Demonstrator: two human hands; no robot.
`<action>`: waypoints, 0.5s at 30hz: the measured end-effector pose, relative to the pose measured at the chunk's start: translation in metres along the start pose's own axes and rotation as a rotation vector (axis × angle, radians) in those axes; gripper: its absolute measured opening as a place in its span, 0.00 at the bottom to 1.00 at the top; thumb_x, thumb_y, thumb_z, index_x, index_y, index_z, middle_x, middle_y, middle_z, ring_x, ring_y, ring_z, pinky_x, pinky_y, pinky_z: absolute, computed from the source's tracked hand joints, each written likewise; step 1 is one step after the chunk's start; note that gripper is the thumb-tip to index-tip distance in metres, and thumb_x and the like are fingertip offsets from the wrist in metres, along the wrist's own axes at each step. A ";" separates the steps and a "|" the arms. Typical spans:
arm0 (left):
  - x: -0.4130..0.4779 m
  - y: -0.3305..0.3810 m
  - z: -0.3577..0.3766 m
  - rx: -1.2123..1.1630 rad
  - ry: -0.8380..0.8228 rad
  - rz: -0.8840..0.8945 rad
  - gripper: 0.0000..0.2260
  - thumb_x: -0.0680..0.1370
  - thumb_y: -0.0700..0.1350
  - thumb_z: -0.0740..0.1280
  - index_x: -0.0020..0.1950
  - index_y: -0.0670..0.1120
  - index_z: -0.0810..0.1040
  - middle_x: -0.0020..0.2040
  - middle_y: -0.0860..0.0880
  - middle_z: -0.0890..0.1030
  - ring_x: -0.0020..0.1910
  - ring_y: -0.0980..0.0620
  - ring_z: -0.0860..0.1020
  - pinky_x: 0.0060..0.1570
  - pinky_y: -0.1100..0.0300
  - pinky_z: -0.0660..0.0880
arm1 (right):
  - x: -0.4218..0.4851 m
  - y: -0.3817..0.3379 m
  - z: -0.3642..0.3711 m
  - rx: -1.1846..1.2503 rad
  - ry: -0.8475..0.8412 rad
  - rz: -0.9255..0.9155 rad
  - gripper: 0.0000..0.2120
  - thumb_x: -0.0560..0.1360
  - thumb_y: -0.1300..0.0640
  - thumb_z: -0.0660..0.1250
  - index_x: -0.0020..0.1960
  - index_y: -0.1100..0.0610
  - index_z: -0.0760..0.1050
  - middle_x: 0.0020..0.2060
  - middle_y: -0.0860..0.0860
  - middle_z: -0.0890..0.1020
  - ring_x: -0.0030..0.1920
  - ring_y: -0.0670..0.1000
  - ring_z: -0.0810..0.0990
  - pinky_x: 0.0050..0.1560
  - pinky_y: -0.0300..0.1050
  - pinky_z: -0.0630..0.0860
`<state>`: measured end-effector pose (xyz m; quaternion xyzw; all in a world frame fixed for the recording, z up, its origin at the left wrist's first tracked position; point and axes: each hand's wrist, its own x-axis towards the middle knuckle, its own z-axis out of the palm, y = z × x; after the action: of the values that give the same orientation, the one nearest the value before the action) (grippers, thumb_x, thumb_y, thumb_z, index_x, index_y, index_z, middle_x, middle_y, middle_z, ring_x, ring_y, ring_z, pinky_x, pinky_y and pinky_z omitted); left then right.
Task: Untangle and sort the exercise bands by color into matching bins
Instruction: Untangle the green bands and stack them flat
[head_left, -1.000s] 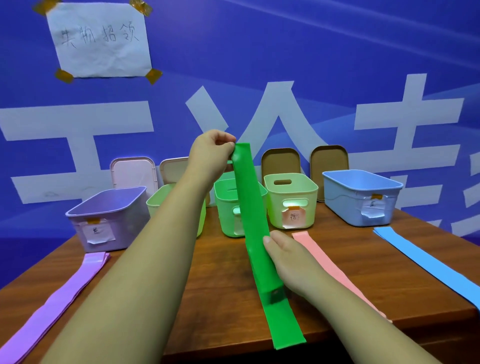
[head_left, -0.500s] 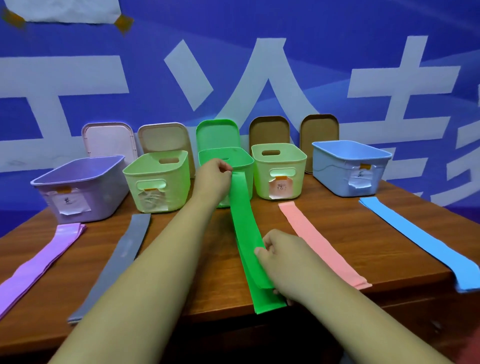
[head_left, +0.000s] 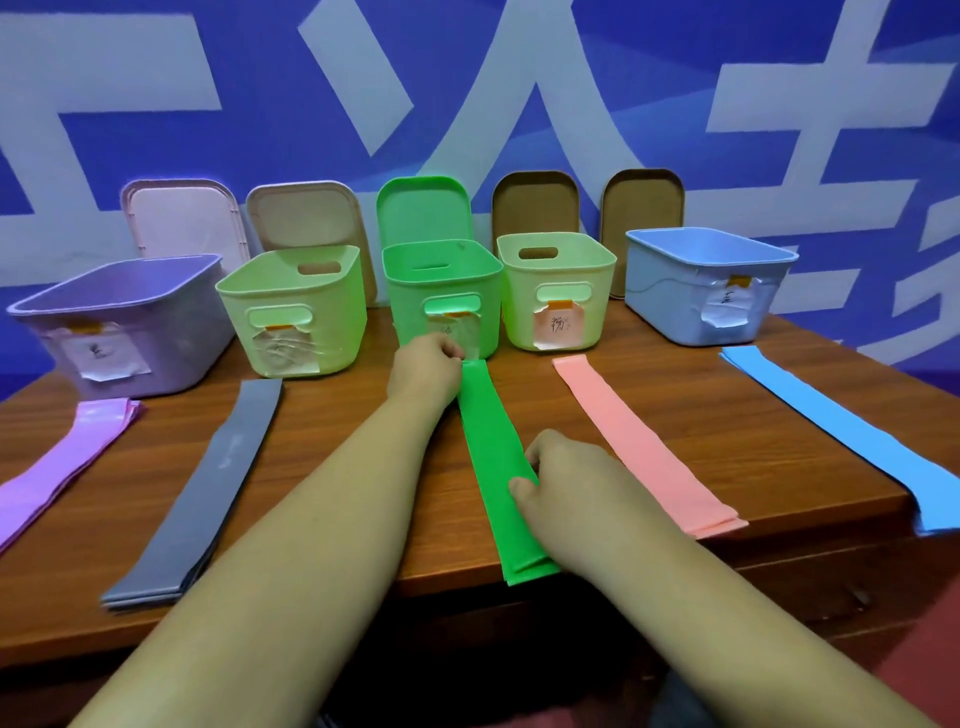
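Observation:
A green band (head_left: 492, 441) lies flat along the wooden table (head_left: 337, 415), running from just in front of the green bin (head_left: 441, 291) to the table's front edge. My left hand (head_left: 426, 371) pinches its far end at the foot of the green bin. My right hand (head_left: 563, 475) pinches the band's right edge about halfway along. Flat on the table lie a purple band (head_left: 62, 462), a grey band (head_left: 213, 478), a pink band (head_left: 639, 441) and a blue band (head_left: 852, 441).
Across the back stand a purple bin (head_left: 124, 322), a pale green bin (head_left: 293, 306), another pale green bin (head_left: 558, 291) with a pink label and a blue bin (head_left: 706, 286). Several lids lean on the blue wall behind them.
My left hand has brought the band's upper end down from mid-air to the table in front of the green bin. The band now lies flat. The view has tilted downward.

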<state>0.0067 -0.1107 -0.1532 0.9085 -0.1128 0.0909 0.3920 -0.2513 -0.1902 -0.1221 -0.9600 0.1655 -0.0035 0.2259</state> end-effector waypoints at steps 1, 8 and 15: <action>0.001 -0.001 0.001 0.004 -0.006 0.003 0.08 0.81 0.43 0.68 0.48 0.55 0.83 0.52 0.52 0.84 0.53 0.49 0.80 0.48 0.59 0.73 | 0.000 0.000 0.000 0.002 -0.002 0.000 0.14 0.85 0.45 0.65 0.68 0.48 0.71 0.61 0.48 0.82 0.49 0.47 0.83 0.43 0.43 0.81; 0.003 -0.004 0.005 0.008 0.006 0.013 0.07 0.82 0.43 0.68 0.51 0.55 0.83 0.53 0.53 0.83 0.54 0.50 0.79 0.48 0.58 0.73 | -0.002 0.000 -0.002 0.009 -0.032 0.006 0.20 0.83 0.42 0.66 0.71 0.49 0.72 0.60 0.48 0.81 0.48 0.48 0.83 0.45 0.46 0.82; -0.003 -0.002 0.005 0.074 -0.013 0.038 0.09 0.81 0.41 0.65 0.51 0.56 0.80 0.52 0.52 0.83 0.54 0.48 0.79 0.49 0.55 0.75 | -0.003 0.000 -0.002 -0.065 -0.024 -0.017 0.22 0.83 0.40 0.66 0.72 0.50 0.71 0.61 0.49 0.81 0.50 0.50 0.82 0.45 0.47 0.81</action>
<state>0.0046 -0.1131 -0.1589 0.9205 -0.1294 0.0965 0.3558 -0.2539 -0.1899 -0.1198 -0.9681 0.1547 0.0116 0.1967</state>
